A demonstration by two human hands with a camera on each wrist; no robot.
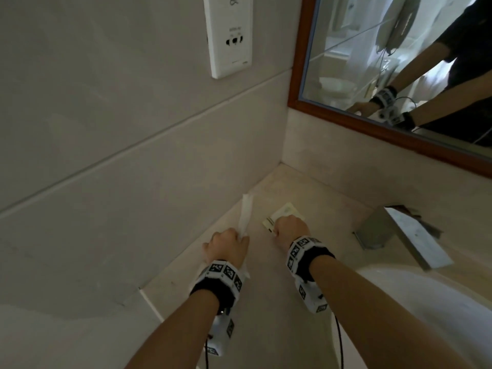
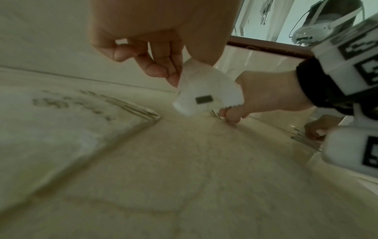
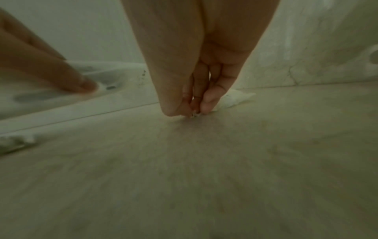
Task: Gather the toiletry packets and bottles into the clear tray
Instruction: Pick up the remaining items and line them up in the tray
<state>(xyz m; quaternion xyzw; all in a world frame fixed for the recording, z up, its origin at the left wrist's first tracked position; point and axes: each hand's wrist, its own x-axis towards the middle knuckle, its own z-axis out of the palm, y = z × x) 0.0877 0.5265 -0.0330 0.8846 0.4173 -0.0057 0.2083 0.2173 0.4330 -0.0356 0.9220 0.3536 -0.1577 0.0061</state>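
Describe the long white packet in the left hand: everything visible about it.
The long white packet is a narrow, flat sachet, apparently of plastic or paper film, with a serrated end and a small dark rectangular mark on one face. The left hand pinches it near one end between thumb and fingertips, so most of its length sticks out away from the person, over the beige counter beside the wall. Any printing on it is unreadable.

Bathroom, framed mirror (image 1: 399, 75), sink faucet (image 1: 394, 233), stone vanity counter (image 1: 266, 302), tiled wall (image 1: 106, 129)
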